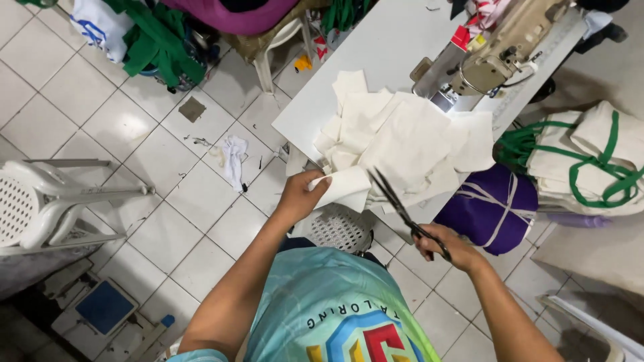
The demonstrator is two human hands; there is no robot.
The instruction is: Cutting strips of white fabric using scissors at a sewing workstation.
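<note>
Left hand [300,196] closed, pinching the near-left corner of a cream fabric piece [345,189] that hangs off the near edge of the white surface [382,40]. Right hand [446,247] closed round the handles of black scissors [402,211]; blades parted, tips aimed far-left toward the held piece. Scissors' long axis runs from near-right to far-left. Blade tips lie just right of the fabric; left hand is the nearer. Fabric pile [409,134] sits behind, sewing machine [500,50] far right.

White plastic bag [100,23] with blue print — on floor, top left.
</note>
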